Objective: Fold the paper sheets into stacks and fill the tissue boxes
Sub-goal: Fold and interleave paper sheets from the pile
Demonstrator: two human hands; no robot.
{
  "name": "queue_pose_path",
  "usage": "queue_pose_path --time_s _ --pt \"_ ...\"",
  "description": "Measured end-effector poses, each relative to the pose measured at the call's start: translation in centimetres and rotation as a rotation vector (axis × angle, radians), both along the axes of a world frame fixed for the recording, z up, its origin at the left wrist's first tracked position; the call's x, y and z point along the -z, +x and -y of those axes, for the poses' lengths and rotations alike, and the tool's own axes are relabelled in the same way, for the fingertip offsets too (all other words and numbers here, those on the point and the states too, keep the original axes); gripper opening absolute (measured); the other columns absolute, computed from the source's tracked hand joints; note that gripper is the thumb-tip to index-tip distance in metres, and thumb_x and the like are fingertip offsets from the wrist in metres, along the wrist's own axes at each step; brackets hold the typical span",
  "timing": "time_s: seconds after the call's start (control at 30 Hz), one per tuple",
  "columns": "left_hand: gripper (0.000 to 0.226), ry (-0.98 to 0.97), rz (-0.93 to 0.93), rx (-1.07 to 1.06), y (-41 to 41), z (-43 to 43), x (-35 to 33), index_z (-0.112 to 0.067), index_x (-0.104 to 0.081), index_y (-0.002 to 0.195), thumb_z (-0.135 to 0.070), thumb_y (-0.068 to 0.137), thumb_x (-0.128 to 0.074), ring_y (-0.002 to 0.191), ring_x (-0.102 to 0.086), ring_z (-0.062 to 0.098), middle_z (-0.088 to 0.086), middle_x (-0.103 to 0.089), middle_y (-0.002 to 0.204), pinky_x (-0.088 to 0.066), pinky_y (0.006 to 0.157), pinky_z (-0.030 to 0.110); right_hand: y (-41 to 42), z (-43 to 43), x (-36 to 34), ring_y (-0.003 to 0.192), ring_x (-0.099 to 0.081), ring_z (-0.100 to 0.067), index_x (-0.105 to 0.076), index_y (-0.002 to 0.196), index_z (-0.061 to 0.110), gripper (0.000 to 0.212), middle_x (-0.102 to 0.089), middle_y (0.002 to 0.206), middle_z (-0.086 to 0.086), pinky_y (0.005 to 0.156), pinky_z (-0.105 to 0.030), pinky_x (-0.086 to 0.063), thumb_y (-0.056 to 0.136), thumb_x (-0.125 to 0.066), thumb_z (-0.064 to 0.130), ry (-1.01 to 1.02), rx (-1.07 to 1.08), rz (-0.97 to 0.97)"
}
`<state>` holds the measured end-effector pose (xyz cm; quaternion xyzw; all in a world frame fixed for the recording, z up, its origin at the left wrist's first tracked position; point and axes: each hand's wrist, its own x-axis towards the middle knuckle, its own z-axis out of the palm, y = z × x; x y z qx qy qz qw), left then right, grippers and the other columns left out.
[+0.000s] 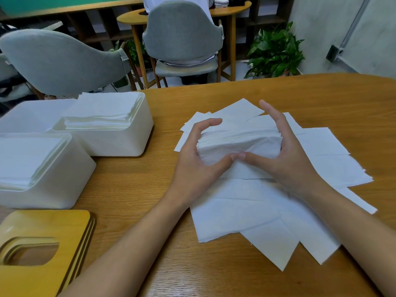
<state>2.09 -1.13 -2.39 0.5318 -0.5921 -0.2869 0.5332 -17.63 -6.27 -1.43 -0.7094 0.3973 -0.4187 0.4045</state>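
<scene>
A folded stack of white paper sheets (pixel 240 144) is held between both hands above loose sheets (pixel 246 213) spread on the wooden table (pixel 214 93). My left hand (pixel 197 155) grips the stack's left end, thumb under the front, fingers curled over the top. My right hand (pixel 285 153) grips the right end the same way; the two thumbs meet at the front. Left of them stand three white tissue boxes: a near one (pixel 49 181) and a far one (pixel 120 142) both hold paper stacks, and a third (pixel 32 114) sits behind them.
Yellow wooden box lids (pixel 42 251) with an oval slot are stacked at the near left corner. Beyond the table's far edge stand two grey chairs (pixel 182 33), another wooden table and a potted plant (pixel 276 52). A person sits in the far chair.
</scene>
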Motion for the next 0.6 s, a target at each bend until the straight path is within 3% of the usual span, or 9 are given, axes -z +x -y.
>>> queue_pose_path --time_s 0.07,0.13,0.2,0.27,0.33,0.4,0.47,0.5,0.6 --pt "0.055 -0.006 -0.001 -0.005 0.0 0.1 0.0 -0.026 -0.056 0.137 -0.018 0.090 -0.084 0.132 -0.056 0.011 -0.013 -0.061 0.136 -0.048 0.110 0.042 0.1 0.0 0.1 0.135 -0.023 0.030 -0.026 0.156 0.050 0.101 -0.028 0.152 0.047 0.100 0.008 -0.023 0.078 -0.088 0.035 -0.003 0.015 -0.016" --pt "0.051 0.031 -0.081 -0.003 0.2 0.1 -0.1 -0.030 -0.056 0.136 -0.017 0.094 -0.080 0.124 -0.063 0.014 -0.009 -0.063 0.133 -0.056 0.101 0.046 -0.1 -0.1 -0.1 0.129 -0.038 0.027 -0.021 0.156 0.051 0.099 -0.034 0.141 0.054 0.098 0.001 -0.037 0.084 -0.083 0.028 0.041 -0.009 0.028" --pt "0.048 0.065 -0.171 -0.006 0.6 0.3 -0.1 -0.034 -0.054 0.137 -0.017 0.097 -0.075 0.119 -0.067 0.019 -0.005 -0.065 0.133 -0.059 0.096 0.052 -0.5 -0.2 -0.6 0.122 -0.061 0.007 -0.019 0.154 0.056 0.095 -0.059 0.135 0.035 0.093 -0.013 -0.052 0.087 -0.079 0.024 0.121 -0.109 0.098" --pt "0.047 0.102 -0.218 0.003 1.0 0.3 -0.2 -0.038 -0.051 0.139 -0.018 0.100 -0.072 0.123 -0.066 0.021 -0.002 -0.063 0.138 -0.057 0.101 0.055 -1.0 -0.4 -1.4 0.115 -0.070 -0.010 -0.030 0.150 0.058 0.083 -0.072 0.127 0.012 0.090 -0.022 -0.057 0.088 -0.075 0.026 0.177 -0.184 0.116" --pt "0.049 0.132 -0.201 0.010 1.5 0.3 -0.8 -0.043 -0.048 0.141 -0.023 0.102 -0.069 0.126 -0.063 0.014 -0.005 -0.058 0.143 -0.056 0.104 0.047 -1.1 -0.4 -2.1 0.110 -0.070 -0.018 -0.055 0.139 0.051 0.058 -0.073 0.123 0.006 0.087 -0.024 -0.055 0.089 -0.074 0.029 0.177 -0.189 0.073" --pt "0.049 0.152 -0.175 0.045 2.0 0.3 -2.2 -0.044 -0.043 0.144 -0.025 0.105 -0.065 0.116 -0.063 -0.001 -0.015 -0.055 0.140 -0.057 0.094 0.025 -1.0 -0.3 -2.6 0.095 -0.065 -0.026 -0.074 0.119 0.044 0.031 -0.074 0.116 0.003 0.082 -0.024 -0.047 0.091 -0.075 0.031 0.099 -0.149 -0.034" --pt "0.052 0.149 -0.074 0.069 2.9 0.1 -3.6 -0.047 -0.035 0.148 -0.030 0.106 -0.062 0.115 -0.060 -0.004 -0.026 -0.047 0.142 -0.052 0.089 0.017 -0.5 -0.6 -3.4 0.070 -0.057 -0.006 -0.080 0.109 0.037 0.022 -0.075 0.099 0.014 0.071 -0.014 -0.040 0.092 -0.076 0.023 0.078 -0.119 -0.041" --pt "0.054 0.139 0.010 0.069 3.5 -0.1 -4.3 -0.049 -0.032 0.149 -0.035 0.106 -0.061 0.118 -0.056 -0.004 -0.029 -0.043 0.145 -0.049 0.091 0.016 -0.1 -0.7 -4.0 0.068 -0.058 0.002 -0.080 0.109 0.034 0.023 -0.074 0.094 0.024 0.067 -0.009 -0.040 0.093 -0.076 0.017 0.077 -0.105 -0.019" --pt "0.058 0.112 0.120 0.082 5.6 -1.2 -6.8 -0.045 -0.027 0.151 -0.035 0.105 -0.061 0.105 -0.059 -0.001 -0.018 -0.044 0.143 -0.052 0.080 0.014 1.5 -1.3 -5.5 0.092 -0.067 0.007 -0.077 0.115 0.032 0.029 -0.071 0.111 0.032 0.077 -0.009 -0.049 0.094 -0.075 0.012 0.069 -0.117 -0.009"
